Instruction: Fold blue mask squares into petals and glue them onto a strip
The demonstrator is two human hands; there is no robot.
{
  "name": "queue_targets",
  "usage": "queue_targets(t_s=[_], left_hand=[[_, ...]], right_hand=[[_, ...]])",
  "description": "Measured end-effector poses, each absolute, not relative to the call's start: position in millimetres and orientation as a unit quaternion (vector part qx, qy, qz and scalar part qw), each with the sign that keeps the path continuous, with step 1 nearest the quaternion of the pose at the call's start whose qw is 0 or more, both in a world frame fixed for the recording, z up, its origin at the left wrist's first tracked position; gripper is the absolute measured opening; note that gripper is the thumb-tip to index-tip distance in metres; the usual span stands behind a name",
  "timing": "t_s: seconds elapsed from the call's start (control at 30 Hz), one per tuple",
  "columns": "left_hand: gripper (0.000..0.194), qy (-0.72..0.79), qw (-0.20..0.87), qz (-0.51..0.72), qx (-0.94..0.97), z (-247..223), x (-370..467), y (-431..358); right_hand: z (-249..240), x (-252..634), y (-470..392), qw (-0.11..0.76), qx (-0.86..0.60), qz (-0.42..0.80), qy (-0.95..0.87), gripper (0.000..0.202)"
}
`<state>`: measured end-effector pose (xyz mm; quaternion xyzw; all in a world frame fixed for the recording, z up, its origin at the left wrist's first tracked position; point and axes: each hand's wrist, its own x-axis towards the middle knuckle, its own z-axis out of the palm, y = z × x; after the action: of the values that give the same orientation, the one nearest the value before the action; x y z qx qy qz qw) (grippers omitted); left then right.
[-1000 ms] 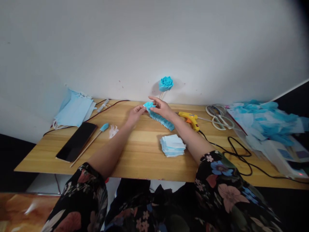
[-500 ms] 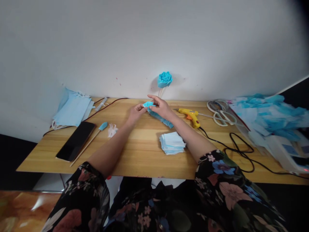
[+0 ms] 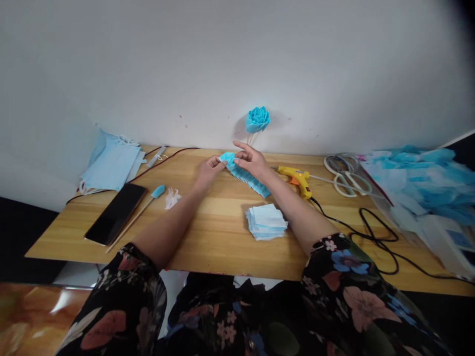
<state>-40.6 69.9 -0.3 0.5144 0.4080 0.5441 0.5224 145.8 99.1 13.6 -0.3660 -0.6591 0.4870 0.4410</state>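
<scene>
Over the far middle of the table, my left hand [image 3: 211,171] pinches the left edge of a small blue folded fabric piece [image 3: 227,158]. The right side of that same piece sits between the thumb and finger of my right hand [image 3: 251,160], whose index finger points away. Right by the held piece, a slanting row of overlapping blue folded pieces [image 3: 250,181] runs toward my right wrist and partly under it. A blue fabric flower [image 3: 258,119] on thin sticks stands behind my right hand. Nearer to me lies a stack of pale blue fabric squares [image 3: 266,221].
A yellow glue gun [image 3: 297,179] lies right of my forearm, its black cord [image 3: 374,240] looping rightward. Scissors [image 3: 351,184] and a blue fabric pile [image 3: 423,173] are beyond. At left are face masks [image 3: 111,160], a phone [image 3: 116,213] and a blue-tipped stick [image 3: 135,219].
The view has shifted slightly. My hands keep hold of the blue folded piece, with small finger movements, and more of the overlapping row shows beside my right hand.
</scene>
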Motion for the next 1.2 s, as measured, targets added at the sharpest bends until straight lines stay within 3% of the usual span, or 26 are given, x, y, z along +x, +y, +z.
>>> queue_targets(t_s=[0.5, 0.7, 1.0, 1.2], left_hand=[[0.028, 0.404, 0.528, 0.534, 0.523, -13.6, -37.3, 76.8], [0.027, 0.414, 0.486, 0.586, 0.499, -16.8, -48.5, 89.9], [0.03, 0.443, 0.453, 0.605, 0.482, -15.9, -58.4, 101.2], [0.028, 0.419, 0.459, 0.595, 0.51, -7.6, -59.4, 91.3]], right_hand=[[8.6, 140.3, 95.2, 0.425, -0.381, 0.426, -0.702, 0.056], [13.0, 151.6, 103.4, 0.451, -0.365, 0.465, -0.669, 0.074], [35.2, 167.6, 99.5, 0.498, -0.421, 0.444, -0.614, 0.05], [21.7, 162.8, 102.1, 0.48, -0.404, 0.466, -0.624, 0.061]])
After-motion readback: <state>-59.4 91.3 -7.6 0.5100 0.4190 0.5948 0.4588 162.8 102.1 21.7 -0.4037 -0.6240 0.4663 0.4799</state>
